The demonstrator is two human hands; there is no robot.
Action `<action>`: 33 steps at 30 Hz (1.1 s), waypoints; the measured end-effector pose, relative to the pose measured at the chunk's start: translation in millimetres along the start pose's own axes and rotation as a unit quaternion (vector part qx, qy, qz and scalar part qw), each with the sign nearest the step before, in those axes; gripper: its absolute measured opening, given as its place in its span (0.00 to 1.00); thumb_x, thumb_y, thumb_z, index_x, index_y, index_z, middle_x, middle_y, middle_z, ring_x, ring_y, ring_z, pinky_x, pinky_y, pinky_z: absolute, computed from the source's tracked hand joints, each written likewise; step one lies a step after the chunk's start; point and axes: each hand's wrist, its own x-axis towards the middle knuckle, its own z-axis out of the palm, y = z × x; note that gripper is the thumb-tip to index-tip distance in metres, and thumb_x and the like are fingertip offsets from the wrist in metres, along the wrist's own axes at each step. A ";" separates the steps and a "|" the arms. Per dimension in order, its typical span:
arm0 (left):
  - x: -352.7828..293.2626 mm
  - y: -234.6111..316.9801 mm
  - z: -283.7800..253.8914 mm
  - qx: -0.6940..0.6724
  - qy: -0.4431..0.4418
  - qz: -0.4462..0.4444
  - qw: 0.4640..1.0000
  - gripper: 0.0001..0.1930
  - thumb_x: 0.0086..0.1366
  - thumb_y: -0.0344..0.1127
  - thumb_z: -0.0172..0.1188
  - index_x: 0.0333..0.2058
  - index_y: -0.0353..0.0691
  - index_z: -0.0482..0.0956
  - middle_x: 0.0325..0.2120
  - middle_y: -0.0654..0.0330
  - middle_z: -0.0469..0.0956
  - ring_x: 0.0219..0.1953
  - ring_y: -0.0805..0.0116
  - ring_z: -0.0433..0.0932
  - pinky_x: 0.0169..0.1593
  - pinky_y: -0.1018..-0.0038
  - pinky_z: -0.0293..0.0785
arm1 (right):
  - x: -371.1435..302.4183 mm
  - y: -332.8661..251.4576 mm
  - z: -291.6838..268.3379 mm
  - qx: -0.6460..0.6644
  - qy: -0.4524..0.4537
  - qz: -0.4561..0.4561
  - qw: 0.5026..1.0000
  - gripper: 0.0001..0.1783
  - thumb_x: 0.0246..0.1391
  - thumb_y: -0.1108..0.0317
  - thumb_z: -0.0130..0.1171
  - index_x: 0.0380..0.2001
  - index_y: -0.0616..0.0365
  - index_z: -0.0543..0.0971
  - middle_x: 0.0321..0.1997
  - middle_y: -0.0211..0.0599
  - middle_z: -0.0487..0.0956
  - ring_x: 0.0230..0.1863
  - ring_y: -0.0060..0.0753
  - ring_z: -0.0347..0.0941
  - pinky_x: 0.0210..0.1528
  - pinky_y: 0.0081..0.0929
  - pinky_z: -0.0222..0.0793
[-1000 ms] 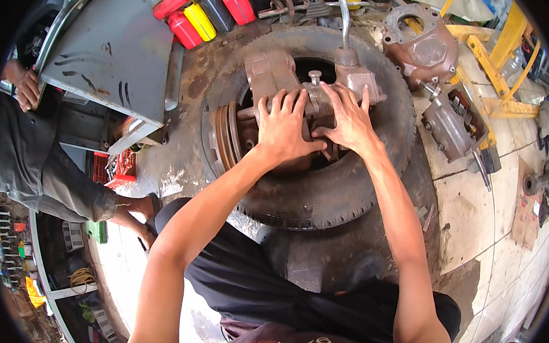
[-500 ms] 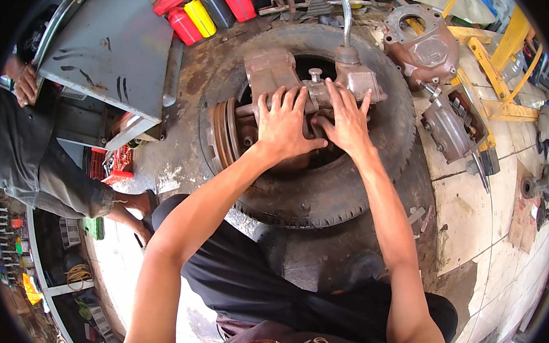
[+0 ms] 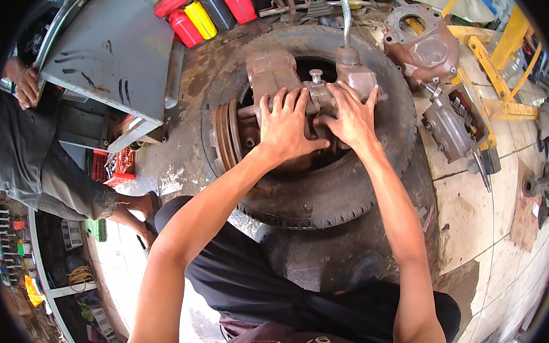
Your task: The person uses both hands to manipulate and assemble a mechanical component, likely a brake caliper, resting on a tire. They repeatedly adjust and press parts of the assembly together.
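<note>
The workshop floor (image 3: 185,134) is dark and stained, with a grey metal cabinet (image 3: 116,36) at the left. A brown, dirty-looking metal housing (image 3: 317,92) lies across the hole of a black tyre (image 3: 310,206). The left hand (image 3: 283,129) and right hand (image 3: 354,121) rest upon it, fingers spread. The dark shirt (image 3: 295,342) carries printed lettering.

On my left stands a grey metal desk (image 3: 115,45), its top streaked with dark smears. The floor (image 3: 186,128) ahead of me is dark and blotchy — to my right lie pale tiles (image 3: 472,221), near a yellow metal frame (image 3: 509,109). Lower left, bright light (image 3: 125,250) bleaches the floor beside a pale-edged shelf unit (image 3: 72,290).
</note>
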 end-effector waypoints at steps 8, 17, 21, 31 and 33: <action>-1.3 2.2 -4.2 -0.012 -0.027 -0.003 1.000 0.63 0.41 0.69 0.74 0.69 0.33 0.62 0.67 0.48 0.65 0.72 0.46 0.57 0.72 0.39 0.44 | -3.3 -11.1 0.3 0.020 0.022 0.048 0.998 0.49 0.40 0.46 0.78 0.63 0.54 0.72 0.65 0.31 0.76 0.74 0.35 0.62 0.72 0.82 0.32; -0.3 2.4 -5.3 -0.006 -0.038 -0.007 0.999 0.65 0.41 0.71 0.74 0.70 0.32 0.60 0.68 0.48 0.64 0.73 0.47 0.56 0.73 0.39 0.43 | -4.8 -12.4 -1.9 0.035 -0.006 0.059 0.998 0.50 0.40 0.47 0.78 0.66 0.50 0.70 0.68 0.33 0.73 0.75 0.37 0.60 0.73 0.79 0.30; 2.5 8.2 -5.6 -0.004 -0.041 -0.006 0.999 0.66 0.41 0.72 0.73 0.70 0.33 0.59 0.69 0.48 0.63 0.73 0.47 0.55 0.73 0.39 0.42 | -9.3 1.2 13.0 0.014 0.026 0.051 0.998 0.51 0.39 0.46 0.79 0.67 0.47 0.70 0.69 0.34 0.72 0.75 0.34 0.60 0.74 0.79 0.30; 6.3 2.8 -5.7 -0.003 -0.040 0.006 0.999 0.66 0.40 0.73 0.73 0.70 0.32 0.59 0.69 0.49 0.64 0.73 0.47 0.56 0.73 0.40 0.43 | -4.2 9.8 12.2 0.019 0.040 0.019 0.999 0.46 0.46 0.53 0.76 0.69 0.44 0.69 0.69 0.26 0.73 0.77 0.36 0.57 0.74 0.78 0.30; 3.2 2.9 -4.6 0.010 -0.026 0.006 1.000 0.66 0.41 0.74 0.72 0.70 0.32 0.59 0.68 0.49 0.64 0.73 0.48 0.56 0.73 0.40 0.44 | -4.7 12.3 16.1 0.039 0.051 0.011 0.998 0.47 0.43 0.49 0.76 0.67 0.45 0.69 0.68 0.24 0.74 0.76 0.36 0.59 0.73 0.81 0.32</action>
